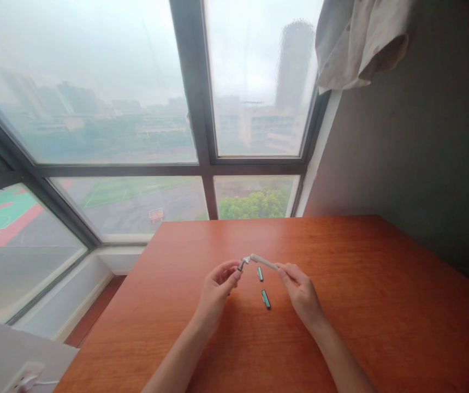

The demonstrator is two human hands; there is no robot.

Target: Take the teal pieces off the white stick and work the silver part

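Observation:
A slim pale razor handle point(263, 262) is lifted just above the wooden table point(381, 305). My right hand point(300, 292) pinches its rear end. My left hand point(218, 286) pinches a small dark piece point(241, 265) at the handle's metal tip, fingers curled. Two small green-and-dark blade cartridges lie on the table between my hands: one point(260, 273) under the handle, the other point(266, 299) nearer to me.
The table stands against a large window point(201, 136) at the far side and a grey wall point(422, 136) on the right. A cloth point(357, 43) hangs at the upper right. A white power strip point(23, 376) sits at the lower left.

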